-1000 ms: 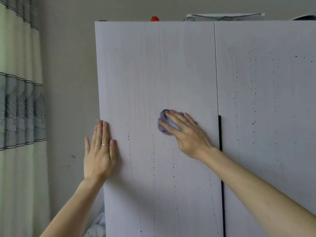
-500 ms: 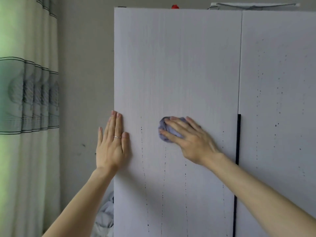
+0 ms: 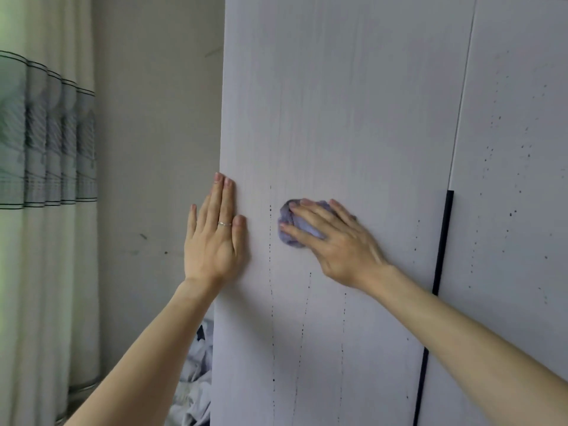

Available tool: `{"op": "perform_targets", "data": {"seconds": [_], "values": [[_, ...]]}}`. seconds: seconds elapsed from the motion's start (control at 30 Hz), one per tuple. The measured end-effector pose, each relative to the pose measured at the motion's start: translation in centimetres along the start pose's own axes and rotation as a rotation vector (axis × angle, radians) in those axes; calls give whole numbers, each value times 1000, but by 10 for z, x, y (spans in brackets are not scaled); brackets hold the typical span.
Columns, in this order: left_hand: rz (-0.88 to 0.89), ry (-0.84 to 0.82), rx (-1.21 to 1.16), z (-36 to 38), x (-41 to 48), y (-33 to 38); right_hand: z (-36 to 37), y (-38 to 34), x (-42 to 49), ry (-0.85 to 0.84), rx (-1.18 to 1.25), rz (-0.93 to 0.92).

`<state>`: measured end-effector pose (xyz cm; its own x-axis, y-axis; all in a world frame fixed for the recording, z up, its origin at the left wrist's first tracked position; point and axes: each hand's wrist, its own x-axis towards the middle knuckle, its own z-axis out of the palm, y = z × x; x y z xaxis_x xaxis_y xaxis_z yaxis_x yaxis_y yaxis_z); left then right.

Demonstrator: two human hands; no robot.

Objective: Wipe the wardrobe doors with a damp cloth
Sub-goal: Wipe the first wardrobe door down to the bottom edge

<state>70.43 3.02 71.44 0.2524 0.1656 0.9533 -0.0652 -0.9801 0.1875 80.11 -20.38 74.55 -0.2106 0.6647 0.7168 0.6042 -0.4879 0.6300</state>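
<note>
The white left wardrobe door (image 3: 338,103) fills the middle of the view, with dotted dark drip marks running down its lower half. My right hand (image 3: 335,241) presses a bunched lilac cloth (image 3: 290,232) flat against this door at mid height. My left hand (image 3: 216,238), a ring on one finger, lies flat with fingers together on the door's left edge. The right wardrobe door (image 3: 516,149) is speckled with dark spots. A black vertical handle strip (image 3: 442,241) runs between the two doors.
A beige wall (image 3: 153,149) stands left of the wardrobe, and a pale curtain with a grey patterned band (image 3: 46,149) hangs at the far left. Crumpled light fabric (image 3: 196,379) lies low beside the wardrobe's left edge.
The view has swung left and down, so the wardrobe's top is out of frame. My right hand with the cloth has slid a little lower on the door. My left hand stays flat on the edge.
</note>
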Motion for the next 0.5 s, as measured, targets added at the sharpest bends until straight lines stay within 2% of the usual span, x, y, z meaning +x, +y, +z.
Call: {"op": "perform_targets", "data": {"seconds": [0.13,0.2,0.27,0.37,0.43,0.5], "values": [[7,11,-18,0,1,-2,-17,36,66,152,49,388],[-1,17,-23,1,0,-3,-12,27,77,196,59,462],[-7,11,-24,0,1,-3,-1,3,65,197,65,408],[0,-21,-28,-2,-2,-5,10,-38,25,77,76,139],[7,-42,-37,-2,-6,-9,9,-39,14,-9,25,-49],[7,-42,-41,-1,-10,-11,1,-18,30,-48,-20,-85]]}}
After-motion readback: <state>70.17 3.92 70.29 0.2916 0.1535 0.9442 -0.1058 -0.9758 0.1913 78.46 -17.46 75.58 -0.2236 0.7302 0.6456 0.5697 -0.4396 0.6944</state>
